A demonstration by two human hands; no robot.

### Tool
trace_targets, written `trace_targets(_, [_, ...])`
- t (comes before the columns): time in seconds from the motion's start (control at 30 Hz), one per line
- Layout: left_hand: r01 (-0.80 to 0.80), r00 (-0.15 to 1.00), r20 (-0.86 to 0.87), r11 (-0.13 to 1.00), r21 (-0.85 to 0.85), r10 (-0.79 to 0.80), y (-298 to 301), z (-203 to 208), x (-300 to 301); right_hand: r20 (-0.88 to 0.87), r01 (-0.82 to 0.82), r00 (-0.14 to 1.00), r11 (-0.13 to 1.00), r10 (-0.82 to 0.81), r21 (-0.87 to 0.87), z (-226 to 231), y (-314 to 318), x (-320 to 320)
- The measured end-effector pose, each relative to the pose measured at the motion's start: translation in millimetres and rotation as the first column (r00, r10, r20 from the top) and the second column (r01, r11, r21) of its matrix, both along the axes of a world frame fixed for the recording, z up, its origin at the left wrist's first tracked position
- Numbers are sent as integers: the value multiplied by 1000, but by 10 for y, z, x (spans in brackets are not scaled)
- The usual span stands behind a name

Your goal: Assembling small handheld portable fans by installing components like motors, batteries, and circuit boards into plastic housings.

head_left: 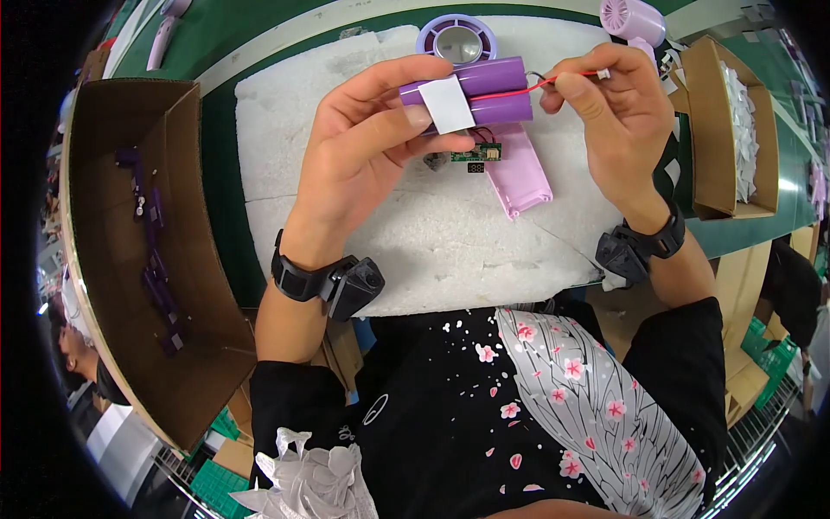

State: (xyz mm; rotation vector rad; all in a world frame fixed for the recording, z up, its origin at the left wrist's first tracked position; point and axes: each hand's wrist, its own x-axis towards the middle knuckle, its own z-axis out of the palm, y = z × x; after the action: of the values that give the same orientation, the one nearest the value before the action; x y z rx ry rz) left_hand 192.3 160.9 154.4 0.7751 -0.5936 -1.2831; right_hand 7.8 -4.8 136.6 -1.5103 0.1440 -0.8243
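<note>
My left hand [350, 143] is closed around a purple battery pack [501, 78] of two side-by-side cylinders, with a white adhesive patch [448, 105] across it. From the pack a red wire [519, 91] and a dark wire run right to my right hand [618, 117]. There, thumb and fingers pinch the wires, and a small white plug [603, 75] sticks out above. Just below the pack a green circuit board [488, 153] with a small black display [475, 168] lies by a lilac plastic shell [523, 177]. Behind the pack sits a round lilac fan head [458, 43], partly hidden.
Everything rests on a white foam pad [398, 251] over a green table [259, 43]. At left stands a deep cardboard box [147, 363] with several purple packs. A smaller box [713, 164] at right holds white pieces. A lilac handheld fan [633, 22] lies at the far right.
</note>
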Motion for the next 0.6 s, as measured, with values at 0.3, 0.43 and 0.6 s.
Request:
trace_targets(0.3, [-44,997,65,999,-26,45,-53,-49,-244,-22,-84,996,989,87,123,27,50,99])
trace_targets(0.43, [-113,800,573,982,-148,178,-68,-12,-349,1,-187,981,948,193,257,91,10,60])
trace_targets(0.6, [-54,70,986,987,-150,153,-59,54,-317,-21,-227,966,882,258,413,140,-376,-66])
